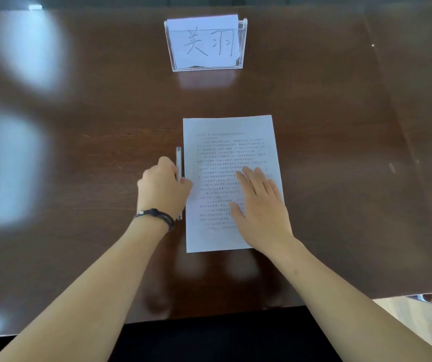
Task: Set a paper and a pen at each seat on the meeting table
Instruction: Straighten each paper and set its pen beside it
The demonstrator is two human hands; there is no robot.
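A printed white paper (217,142) lies flat on the dark wooden meeting table (327,126), in front of a name card. My right hand (259,202) rests flat on the paper's lower right half, fingers spread. A slim silver pen (178,159) lies along the paper's left edge, pointing away from me. My left hand (161,189), with a dark bracelet on the wrist, is curled around the pen's middle; its lower part is hidden under the hand, with the end showing near the wrist.
A clear acrylic name-card holder (205,43) with handwritten characters stands upright at the far middle of the table. The table's near edge runs across the bottom, with a pale floor (418,317) at the lower right. Window glare marks the table's left side.
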